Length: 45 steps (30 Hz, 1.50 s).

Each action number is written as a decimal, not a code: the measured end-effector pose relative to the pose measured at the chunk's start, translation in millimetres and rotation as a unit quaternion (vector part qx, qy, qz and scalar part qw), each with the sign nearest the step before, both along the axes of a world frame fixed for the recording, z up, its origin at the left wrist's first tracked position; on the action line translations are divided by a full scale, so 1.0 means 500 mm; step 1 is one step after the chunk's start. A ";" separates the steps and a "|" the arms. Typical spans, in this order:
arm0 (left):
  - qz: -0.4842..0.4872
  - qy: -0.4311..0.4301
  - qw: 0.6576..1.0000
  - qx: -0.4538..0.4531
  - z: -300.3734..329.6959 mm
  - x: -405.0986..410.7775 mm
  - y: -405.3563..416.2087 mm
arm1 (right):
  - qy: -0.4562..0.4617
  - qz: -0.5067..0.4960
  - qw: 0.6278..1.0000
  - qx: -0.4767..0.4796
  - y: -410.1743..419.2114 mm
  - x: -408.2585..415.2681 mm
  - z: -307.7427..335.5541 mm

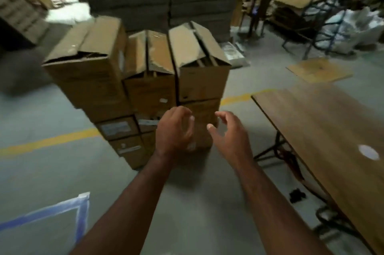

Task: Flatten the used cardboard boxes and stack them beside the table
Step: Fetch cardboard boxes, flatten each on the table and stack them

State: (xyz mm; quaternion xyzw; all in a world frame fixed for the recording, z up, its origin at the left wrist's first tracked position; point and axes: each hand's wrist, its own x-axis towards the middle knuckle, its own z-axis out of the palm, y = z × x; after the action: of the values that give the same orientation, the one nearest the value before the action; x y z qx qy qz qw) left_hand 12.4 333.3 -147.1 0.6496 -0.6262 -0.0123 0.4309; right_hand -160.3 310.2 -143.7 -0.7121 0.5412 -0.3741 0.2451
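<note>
A stack of brown cardboard boxes stands on the floor ahead. Its top row has three boxes with loose flaps: a left box [87,55], a middle box [149,63] and a right box [199,61]. Lower boxes [120,128] carry labels. My left hand [173,130] and my right hand [228,132] reach out in front of the stack's lower right part, fingers loosely curled, holding nothing. I cannot tell whether either hand touches a box. The wooden table [332,130] stands at the right.
A flat cardboard sheet [320,70] lies on the floor beyond the table. Chairs and white bags [353,30] crowd the back right. Yellow floor line [52,140] and blue tape outline [62,211] mark the grey floor. Dark stacked material rises behind the boxes.
</note>
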 end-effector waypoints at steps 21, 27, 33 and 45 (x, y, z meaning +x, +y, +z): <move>0.115 0.036 0.993 -0.021 0.007 0.285 -0.532 | -0.076 0.016 0.995 -0.056 -0.649 0.330 0.016; 0.134 0.283 0.926 0.212 -0.041 0.223 -0.768 | 0.031 -0.188 0.980 0.052 -0.903 0.220 -0.010; 0.160 0.496 0.806 0.282 -0.116 0.194 -0.875 | -0.098 -0.198 0.903 0.369 -1.051 0.075 -0.126; 0.047 0.617 0.758 0.208 -0.131 0.211 -0.828 | -0.255 -0.162 0.913 0.272 -0.950 0.097 -0.106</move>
State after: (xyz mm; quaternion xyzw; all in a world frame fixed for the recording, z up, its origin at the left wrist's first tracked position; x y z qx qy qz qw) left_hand 117.7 -80.7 -212.7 0.6031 -0.1756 -0.5202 0.5786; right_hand -112.0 -164.6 -196.9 -0.4004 0.6493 -0.4159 0.4951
